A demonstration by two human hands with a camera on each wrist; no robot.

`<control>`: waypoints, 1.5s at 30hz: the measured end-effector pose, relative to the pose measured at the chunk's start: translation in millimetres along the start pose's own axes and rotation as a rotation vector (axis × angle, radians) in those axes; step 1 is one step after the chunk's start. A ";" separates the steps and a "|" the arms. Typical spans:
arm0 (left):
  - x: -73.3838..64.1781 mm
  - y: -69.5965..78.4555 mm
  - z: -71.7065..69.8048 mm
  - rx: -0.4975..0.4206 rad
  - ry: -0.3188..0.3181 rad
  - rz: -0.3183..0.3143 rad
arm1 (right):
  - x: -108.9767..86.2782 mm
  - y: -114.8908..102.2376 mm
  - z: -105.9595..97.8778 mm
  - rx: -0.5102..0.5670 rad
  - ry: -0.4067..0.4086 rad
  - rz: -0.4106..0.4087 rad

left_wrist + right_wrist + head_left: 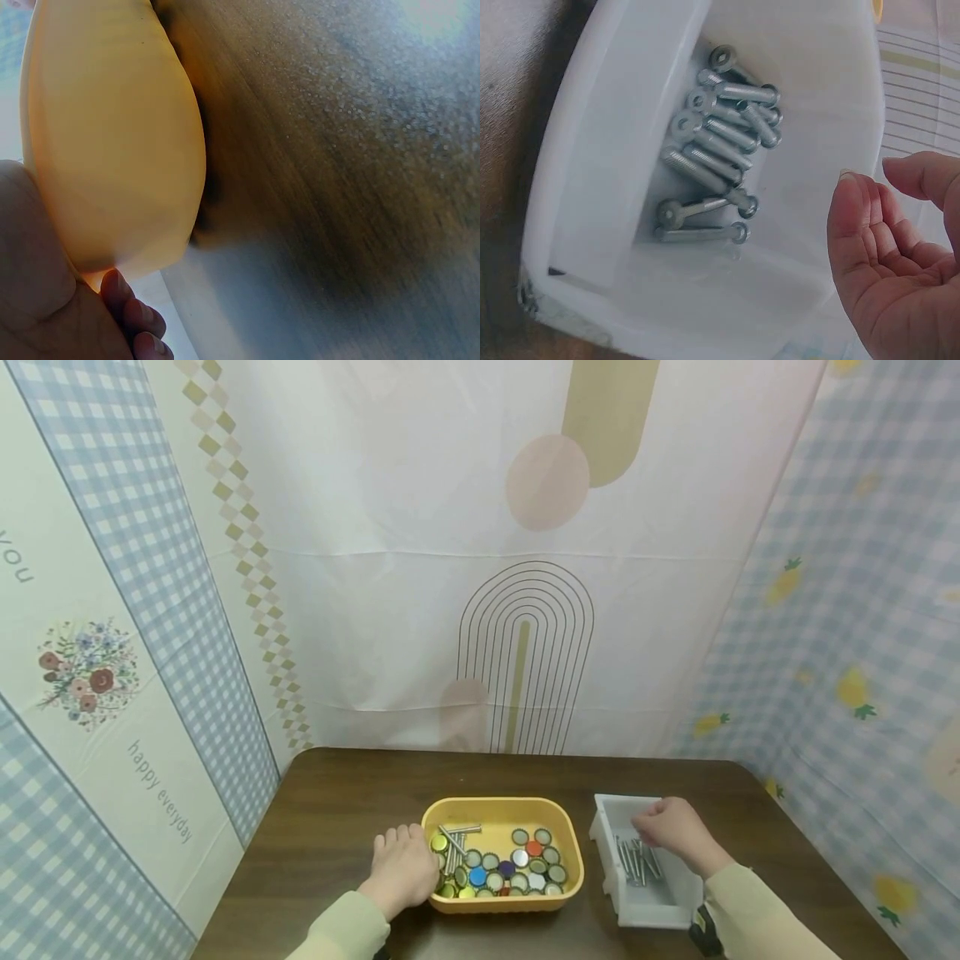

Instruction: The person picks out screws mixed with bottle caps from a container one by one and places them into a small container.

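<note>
My left hand (405, 870) holds the left end of a yellow plastic tub (498, 906). In the left wrist view, its palm lies along the tub wall (112, 135) and its fingertips (146, 315) show past the tub's end. Inside the tub are many bottle caps (477, 877), mostly with their hollow sides up, and several silver bolts (453, 839) at the left. My right hand (678, 831) hovers over a white plastic bin (652, 917), fingers loosely bent, thumb and forefinger apart with nothing between them. Several silver socket-head bolts (724, 146) lie heaped on the bin's floor.
Both containers stand side by side on a dark brown wooden table (360, 785), with a narrow gap between them. A patterned white cloth (375, 635) hangs behind the table, and checked cloths hang at the left and right sides.
</note>
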State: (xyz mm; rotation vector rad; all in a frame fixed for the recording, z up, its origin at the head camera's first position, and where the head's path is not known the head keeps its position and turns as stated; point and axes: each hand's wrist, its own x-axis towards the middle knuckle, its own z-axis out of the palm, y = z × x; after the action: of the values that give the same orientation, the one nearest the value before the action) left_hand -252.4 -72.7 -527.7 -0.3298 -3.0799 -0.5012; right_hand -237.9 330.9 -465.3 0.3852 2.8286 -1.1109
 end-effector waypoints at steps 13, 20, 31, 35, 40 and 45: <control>0.1 -3.8 -2.3 -0.005 -0.014 -0.010 | 4.7 -49.3 20.7 0.067 -0.036 -0.080; -0.4 -4.9 -2.0 -0.012 -0.030 -0.017 | 8.6 -76.9 58.4 0.214 -0.108 -0.121; -0.5 -4.6 -0.1 -0.025 -0.026 -0.006 | 4.1 -115.7 138.4 0.225 -0.286 -0.301; 0.5 -3.3 2.2 -0.022 -0.013 0.001 | 1.1 -123.3 159.2 0.192 -0.310 -0.357; 1.5 -2.5 4.0 -0.014 0.007 0.008 | -0.7 -129.4 178.4 0.118 -0.271 -0.413; 0.2 -1.6 2.3 -0.004 0.015 0.010 | 0.8 -131.7 192.3 0.038 -0.218 -0.445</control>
State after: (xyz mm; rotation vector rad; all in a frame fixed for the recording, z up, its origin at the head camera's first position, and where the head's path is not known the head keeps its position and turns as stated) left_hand -252.9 -73.5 -530.3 -0.3402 -3.0617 -0.5079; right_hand -276.6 107.7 -519.9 -0.3636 2.7657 -1.1865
